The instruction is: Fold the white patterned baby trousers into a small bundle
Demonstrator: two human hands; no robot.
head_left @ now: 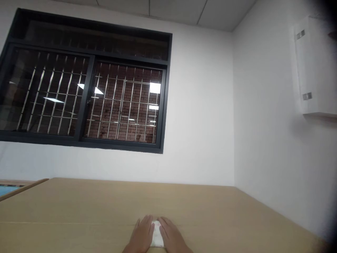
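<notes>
At the bottom of the head view, my left hand (140, 235) and my right hand (170, 235) rest on the light wooden tabletop (168, 200), close to its near edge. Between them lies a small white bundle (157, 234), probably cloth. Both hands press against its sides, fingers pointing away from me, and they partly cover it. Its lower end runs out of the frame.
The tabletop runs back to a white wall and meets a second wall on the right. Above it are a dark-framed barred window (86, 88) and a white wall-mounted box (313, 66). A blue surface (9, 190) shows beyond a wooden edge at far left.
</notes>
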